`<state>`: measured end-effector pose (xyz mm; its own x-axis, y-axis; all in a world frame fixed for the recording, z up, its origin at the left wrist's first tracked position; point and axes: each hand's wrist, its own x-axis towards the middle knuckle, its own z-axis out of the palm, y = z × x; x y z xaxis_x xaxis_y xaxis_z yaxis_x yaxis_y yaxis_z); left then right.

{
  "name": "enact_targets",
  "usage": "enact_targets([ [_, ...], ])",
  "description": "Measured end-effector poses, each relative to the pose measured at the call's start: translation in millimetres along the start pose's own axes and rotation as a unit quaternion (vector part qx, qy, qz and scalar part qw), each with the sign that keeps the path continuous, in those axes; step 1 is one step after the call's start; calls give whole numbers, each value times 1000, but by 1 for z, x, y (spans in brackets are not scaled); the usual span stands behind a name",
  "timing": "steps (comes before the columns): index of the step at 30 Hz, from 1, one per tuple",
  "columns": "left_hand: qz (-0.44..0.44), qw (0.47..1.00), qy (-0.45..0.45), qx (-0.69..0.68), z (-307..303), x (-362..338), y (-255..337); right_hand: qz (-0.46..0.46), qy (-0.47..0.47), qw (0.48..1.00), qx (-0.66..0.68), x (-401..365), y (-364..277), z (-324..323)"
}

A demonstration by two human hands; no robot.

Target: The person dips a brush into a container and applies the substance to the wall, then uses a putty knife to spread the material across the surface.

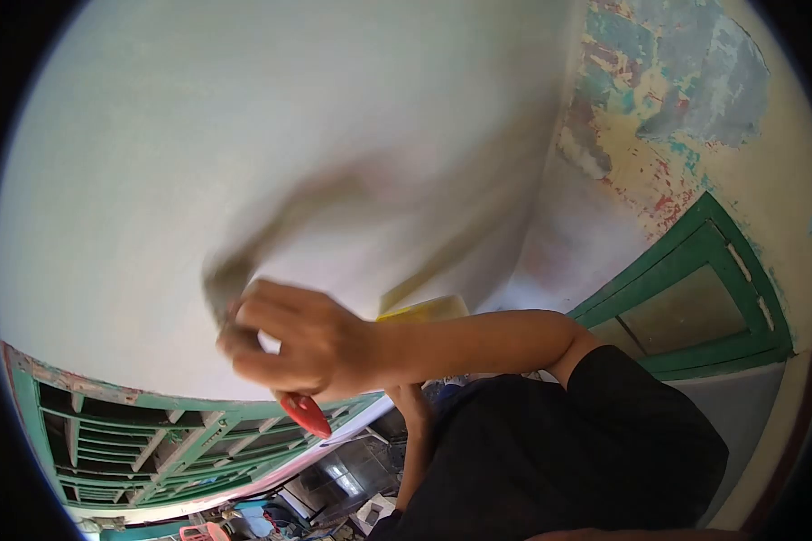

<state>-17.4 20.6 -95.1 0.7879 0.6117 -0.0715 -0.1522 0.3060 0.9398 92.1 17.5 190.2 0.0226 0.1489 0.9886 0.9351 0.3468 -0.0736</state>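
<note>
My right hand (311, 347) reaches across to the left, close to the white wall (198, 180), its fingers closed around a tool. A red handle (305, 415) sticks out below the fist; the tool's working end is hidden behind the fingers. My left forearm (412, 428) comes up from below and passes behind the right forearm, which covers the left hand. Just above the right forearm shows part of a yellow object (424, 309) with a pale side, near where the left arm leads. Dark shadows of the arm and hand fall on the wall.
Green slatted window frames (135, 442) line the lower left. On the right stands a green-framed panel (695, 307), below a wall patch (668, 99) with peeling paint. Far below, a pink chair (205, 532) and assorted items lie about on dark floor tiles (343, 478).
</note>
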Motion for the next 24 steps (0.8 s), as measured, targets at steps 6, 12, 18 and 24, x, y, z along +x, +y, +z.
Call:
enact_targets([
  [6, -29, 999, 14, -37, 34, -4, 28, -3, 92, 996, 3, -4, 52, -80],
  [12, -26, 999, 14, -16, 25, -4, 25, 159, 242, 912, -292, -65, 96, -222],
  [18, -41, 999, 2, -6, 22, -1, 18, 171, 231, 852, -438, -108, 88, -207],
  [24, -40, 997, -15, 65, -9, 4, -28, 81, -10, 987, -140, -138, 15, -52],
])
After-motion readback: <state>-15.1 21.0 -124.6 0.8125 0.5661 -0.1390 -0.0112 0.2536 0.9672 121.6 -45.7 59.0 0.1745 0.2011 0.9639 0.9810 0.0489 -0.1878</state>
